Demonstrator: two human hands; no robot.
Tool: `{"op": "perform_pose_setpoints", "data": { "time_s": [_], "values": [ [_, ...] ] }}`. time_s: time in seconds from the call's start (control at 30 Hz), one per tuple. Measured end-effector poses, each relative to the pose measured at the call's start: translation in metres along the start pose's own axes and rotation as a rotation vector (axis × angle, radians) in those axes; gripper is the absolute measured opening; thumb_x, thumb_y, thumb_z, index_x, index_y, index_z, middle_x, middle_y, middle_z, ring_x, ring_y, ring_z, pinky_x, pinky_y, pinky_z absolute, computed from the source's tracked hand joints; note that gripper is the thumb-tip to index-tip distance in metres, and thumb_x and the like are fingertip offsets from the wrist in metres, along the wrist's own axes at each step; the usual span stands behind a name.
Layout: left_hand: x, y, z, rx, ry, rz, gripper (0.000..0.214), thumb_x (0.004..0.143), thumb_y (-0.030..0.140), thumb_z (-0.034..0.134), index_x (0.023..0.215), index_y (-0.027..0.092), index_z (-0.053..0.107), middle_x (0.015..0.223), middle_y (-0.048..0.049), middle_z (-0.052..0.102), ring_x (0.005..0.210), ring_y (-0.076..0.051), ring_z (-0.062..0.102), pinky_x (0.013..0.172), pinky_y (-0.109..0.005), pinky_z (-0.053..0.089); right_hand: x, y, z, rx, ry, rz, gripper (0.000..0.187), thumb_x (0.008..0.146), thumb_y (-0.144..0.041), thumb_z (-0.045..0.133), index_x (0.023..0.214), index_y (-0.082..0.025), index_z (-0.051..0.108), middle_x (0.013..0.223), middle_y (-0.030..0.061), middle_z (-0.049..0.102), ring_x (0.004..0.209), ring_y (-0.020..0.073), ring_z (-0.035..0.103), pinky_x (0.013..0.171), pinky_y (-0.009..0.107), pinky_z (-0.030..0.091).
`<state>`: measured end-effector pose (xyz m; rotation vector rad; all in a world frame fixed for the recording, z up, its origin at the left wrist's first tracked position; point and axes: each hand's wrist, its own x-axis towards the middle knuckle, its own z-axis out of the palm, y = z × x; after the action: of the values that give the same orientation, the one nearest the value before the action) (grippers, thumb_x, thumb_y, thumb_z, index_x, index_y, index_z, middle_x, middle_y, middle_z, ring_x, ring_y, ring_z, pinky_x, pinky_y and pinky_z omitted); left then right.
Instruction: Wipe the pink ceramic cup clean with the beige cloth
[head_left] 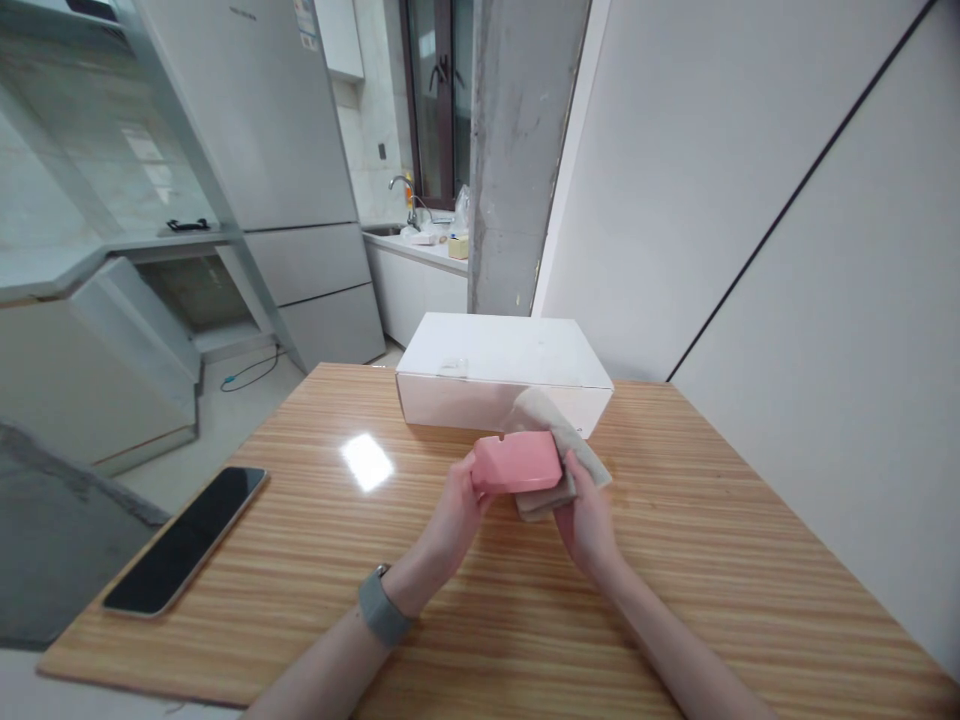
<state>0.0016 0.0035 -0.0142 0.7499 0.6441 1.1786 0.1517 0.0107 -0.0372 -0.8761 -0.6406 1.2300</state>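
A small pink box-like case [517,462], with a notch in its upper edge, is held up over the wooden table. My left hand [459,510] grips its left end, fingers closed around the corner. A beige cloth [541,408] is bunched behind the case and at its right end. My right hand [587,515] is closed on this cloth and presses it against the case's right side. Some of the right fingers are hidden behind the cloth. On my left wrist is a grey band [384,607].
A white carton [502,350] stands just behind my hands on the wooden table [315,560]. A black-screened phone [187,540] lies near the left edge. White wall panels [810,300] border the table's right side. Beyond stand a fridge [300,130] and a sink counter [420,280].
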Motion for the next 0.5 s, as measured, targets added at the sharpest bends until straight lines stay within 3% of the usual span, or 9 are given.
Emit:
{"op": "perform_pose_setpoints", "data": {
  "time_s": [0.2,0.4,0.5],
  "values": [
    [-0.002,-0.003,-0.001,0.112,0.066,0.035,0.049,0.083,0.043,0.067,0.125,0.018,0.059,0.131,-0.0115,0.061,0.123,-0.027,0.054,0.103,-0.038,0.04,0.004,-0.012,0.004,0.044,0.03,0.121,0.036,0.077,-0.05,0.068,0.1,-0.022,0.075,0.104,0.0036,0.078,0.117,0.0281,0.063,0.1,0.039,0.051],
    [-0.004,-0.003,0.002,-0.089,0.001,0.045,0.059,0.085,0.048,0.066,0.137,0.031,0.043,0.141,-0.0064,0.053,0.12,-0.021,0.056,0.1,-0.034,0.045,-0.004,-0.014,0.014,0.112,-0.013,0.172,0.032,0.075,-0.049,0.07,0.095,-0.024,0.075,0.107,0.0029,0.077,0.123,0.0284,0.059,0.105,0.041,0.047],
    [-0.004,0.0,0.002,-0.089,0.012,0.004,0.059,0.083,0.049,0.068,0.134,0.029,0.045,0.134,-0.0072,0.058,0.113,-0.02,0.061,0.096,-0.034,0.048,-0.004,-0.015,0.014,0.104,-0.031,0.157,0.032,0.073,-0.049,0.071,0.093,-0.024,0.075,0.106,0.0028,0.077,0.125,0.0284,0.058,0.106,0.041,0.046]
  ]
}}
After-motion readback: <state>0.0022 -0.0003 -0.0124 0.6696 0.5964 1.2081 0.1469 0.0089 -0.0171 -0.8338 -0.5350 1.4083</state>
